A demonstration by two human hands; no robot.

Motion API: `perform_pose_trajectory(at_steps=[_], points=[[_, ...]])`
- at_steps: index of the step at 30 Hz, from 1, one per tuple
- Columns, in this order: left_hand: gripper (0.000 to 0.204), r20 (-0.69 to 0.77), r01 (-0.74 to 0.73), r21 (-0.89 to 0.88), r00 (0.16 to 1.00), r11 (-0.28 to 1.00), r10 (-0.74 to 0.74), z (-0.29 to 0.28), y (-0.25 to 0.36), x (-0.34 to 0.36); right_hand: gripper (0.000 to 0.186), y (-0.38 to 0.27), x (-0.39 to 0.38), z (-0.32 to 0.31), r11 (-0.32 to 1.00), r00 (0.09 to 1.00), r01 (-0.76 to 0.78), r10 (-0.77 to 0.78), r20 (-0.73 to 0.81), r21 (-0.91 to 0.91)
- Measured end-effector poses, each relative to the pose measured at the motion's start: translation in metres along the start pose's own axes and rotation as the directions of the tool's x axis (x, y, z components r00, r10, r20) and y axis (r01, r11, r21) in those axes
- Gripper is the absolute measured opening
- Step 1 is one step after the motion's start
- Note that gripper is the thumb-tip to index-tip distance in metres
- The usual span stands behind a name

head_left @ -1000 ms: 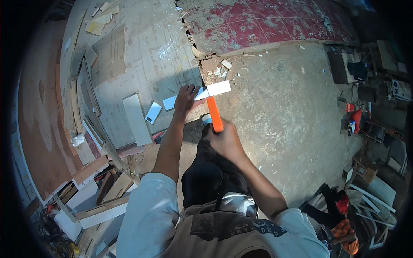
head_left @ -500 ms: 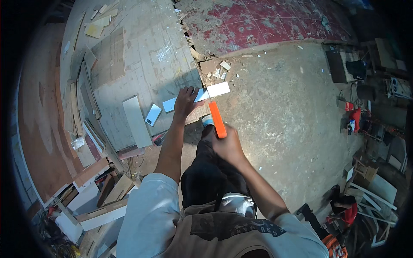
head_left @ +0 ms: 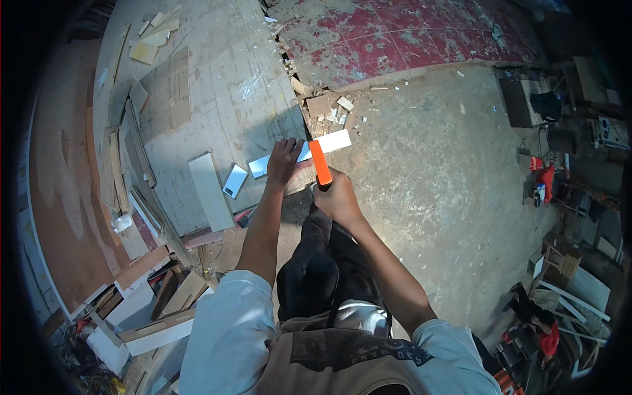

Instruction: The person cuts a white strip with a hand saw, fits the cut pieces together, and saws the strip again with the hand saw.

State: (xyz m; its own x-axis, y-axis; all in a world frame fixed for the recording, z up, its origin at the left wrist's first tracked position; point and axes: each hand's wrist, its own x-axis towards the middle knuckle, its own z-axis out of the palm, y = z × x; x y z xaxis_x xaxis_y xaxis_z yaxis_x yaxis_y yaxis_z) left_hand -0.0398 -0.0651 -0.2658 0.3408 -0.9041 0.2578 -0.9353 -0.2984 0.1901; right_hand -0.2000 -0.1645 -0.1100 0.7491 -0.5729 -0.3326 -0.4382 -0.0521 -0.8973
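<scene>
Orange tool [head_left: 320, 162] gripped in R hand [head_left: 337, 197], across long white strip [head_left: 299, 153] w/ L hand [head_left: 284, 161] flat on it

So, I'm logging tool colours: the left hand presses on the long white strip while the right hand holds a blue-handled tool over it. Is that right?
Not quite. The head view shows the tool in the right hand is orange, not blue. The rest holds: the left hand presses on the long white strip, and the tool is held over it.
</scene>
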Motion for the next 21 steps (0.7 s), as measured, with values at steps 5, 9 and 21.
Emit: perform_pose_trajectory(at_steps=[5, 9, 21], points=[[0.066, -0.007, 0.030, -0.014, 1.000, 0.999, -0.031, -0.005, -0.003, -0.007, 0.009, -0.016, -0.054, -0.010, 0.995, 0.996, 0.092, -0.092, 0.009, 0.029], [0.066, -0.029, -0.007, -0.004, 1.000, 1.000, 0.007, -0.003, 0.001, 0.001, 0.010, 0.009, -0.013, -0.001, 0.997, 0.997, 0.072, -0.072, -0.030, -0.002], [0.064, -0.025, -0.024, -0.016, 0.999, 1.000, 0.024, -0.002, 0.005, 0.005, 0.009, 0.017, 0.003, -0.003, 1.000, 0.999, 0.025, -0.025, -0.025, 0.016]])
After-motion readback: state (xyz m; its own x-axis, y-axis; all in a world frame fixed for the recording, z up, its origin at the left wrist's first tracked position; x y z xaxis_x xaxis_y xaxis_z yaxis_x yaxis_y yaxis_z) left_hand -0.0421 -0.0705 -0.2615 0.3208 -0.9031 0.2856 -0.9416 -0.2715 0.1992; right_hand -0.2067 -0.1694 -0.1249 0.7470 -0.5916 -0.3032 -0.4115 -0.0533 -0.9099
